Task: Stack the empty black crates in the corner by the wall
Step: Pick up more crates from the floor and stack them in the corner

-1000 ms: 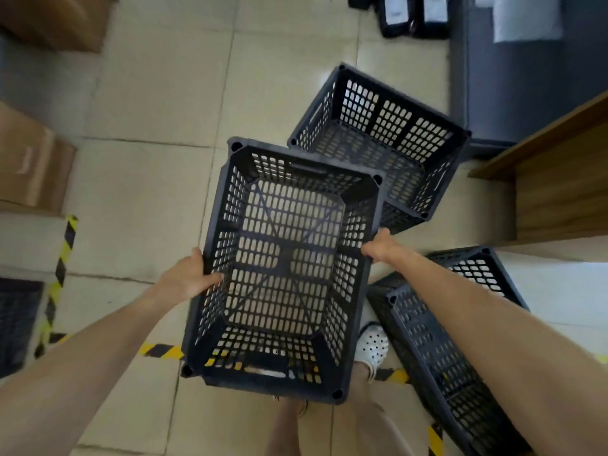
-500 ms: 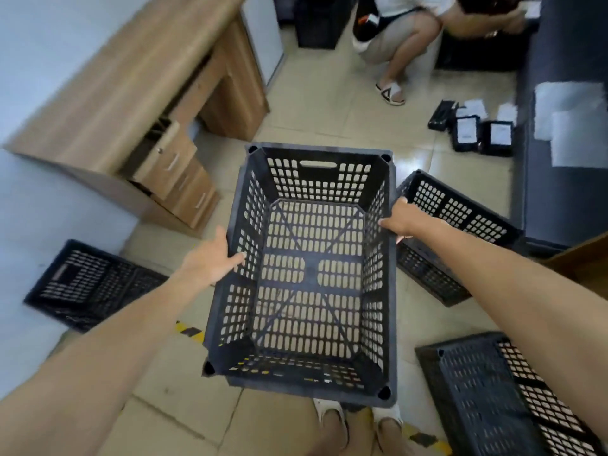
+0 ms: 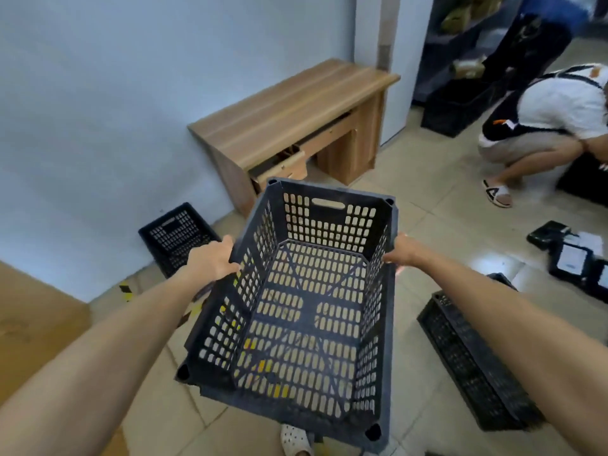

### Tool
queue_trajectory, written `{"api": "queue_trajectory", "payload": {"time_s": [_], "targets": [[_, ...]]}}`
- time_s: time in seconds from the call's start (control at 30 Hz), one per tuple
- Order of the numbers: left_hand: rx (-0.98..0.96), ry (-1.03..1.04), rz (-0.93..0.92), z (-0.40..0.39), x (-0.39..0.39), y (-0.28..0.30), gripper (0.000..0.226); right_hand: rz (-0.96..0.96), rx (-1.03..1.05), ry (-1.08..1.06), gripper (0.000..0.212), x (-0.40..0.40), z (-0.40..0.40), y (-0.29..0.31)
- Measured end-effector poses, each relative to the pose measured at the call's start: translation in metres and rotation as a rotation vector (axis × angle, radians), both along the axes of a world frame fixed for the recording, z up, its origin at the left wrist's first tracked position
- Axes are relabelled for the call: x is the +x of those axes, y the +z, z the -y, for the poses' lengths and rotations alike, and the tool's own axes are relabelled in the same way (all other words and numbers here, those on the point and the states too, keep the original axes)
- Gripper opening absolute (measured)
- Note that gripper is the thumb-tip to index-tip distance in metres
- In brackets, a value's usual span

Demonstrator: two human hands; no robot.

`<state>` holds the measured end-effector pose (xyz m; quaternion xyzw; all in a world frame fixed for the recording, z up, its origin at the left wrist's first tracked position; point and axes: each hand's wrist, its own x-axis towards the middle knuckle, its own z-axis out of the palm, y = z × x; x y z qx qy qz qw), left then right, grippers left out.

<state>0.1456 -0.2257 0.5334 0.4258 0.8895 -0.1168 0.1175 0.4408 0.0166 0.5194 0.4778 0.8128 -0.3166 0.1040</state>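
Beige tiled floor (image 3: 437, 232) with crates, a desk and parcels on it

A black slatted plastic crate (image 3: 176, 236) stands against the pale wall, just beside a light wooden desk (image 3: 289, 116); a second black plastic crate (image 3: 473, 366) lies at right, flat black packets with white labels (image 3: 572, 255) farther right, yellow-black tape (image 3: 126, 289) at left.
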Motion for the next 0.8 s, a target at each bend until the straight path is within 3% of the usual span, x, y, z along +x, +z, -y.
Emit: {"api": "queue_trajectory", "payload": {"time_s": [0.2,0.37,0.6,0.8], "targets": [[0.028,0.219,0.058,0.086,-0.047,-0.010,0.047,0.053,0.021,0.194,0.032,-0.099,0.032,0.013],[0.093,0.434,0.189,0.176,-0.130,-0.064,0.061,0.015,0.014,0.345,0.031,-0.210,0.073,0.010],[0.042,0.619,0.202,0.250,-0.177,-0.023,0.056,-0.018,0.003,0.432,0.037,-0.342,0.148,0.008],[0.001,0.681,0.190,0.290,-0.245,-0.030,0.053,-0.021,-0.043,0.420,0.050,-0.418,0.176,0.000]]}}
